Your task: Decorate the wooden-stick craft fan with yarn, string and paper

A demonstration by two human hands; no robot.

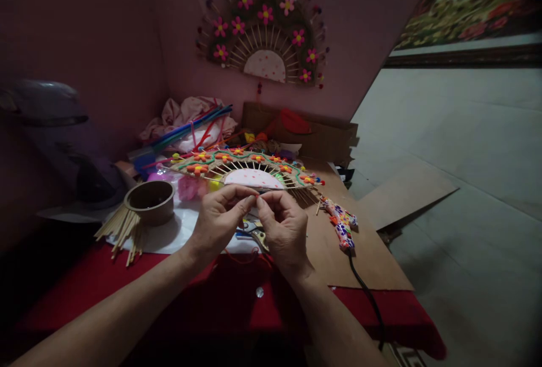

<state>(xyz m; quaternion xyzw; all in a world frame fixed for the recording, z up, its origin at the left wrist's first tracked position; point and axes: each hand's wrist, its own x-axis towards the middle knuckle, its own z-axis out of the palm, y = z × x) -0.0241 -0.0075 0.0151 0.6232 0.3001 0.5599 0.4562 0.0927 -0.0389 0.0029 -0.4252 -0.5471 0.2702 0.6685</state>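
My left hand (224,212) and my right hand (285,226) meet above the table, thumbs and forefingers pinched together at the tips. What they hold is too small or too hidden to make out. Just beyond the fingertips lies a half-round fan (254,178) of sticks and twine, with orange flowers and a pale dotted centre. Beneath the hands, partly covered, are a cutting tool (256,234) with metal blades and a thin red-orange string (241,255). A small shiny round piece (259,292) rests on the red cloth nearer to me.
On the left stand a brown round pot (152,209) and a bundle of wooden sticks (122,231). A flower-patterned glue gun (341,223) with a black cord lies on cardboard (359,265) at right. Pipe cleaners (190,130) are heaped behind. Another fan (265,28) hangs on the wall.
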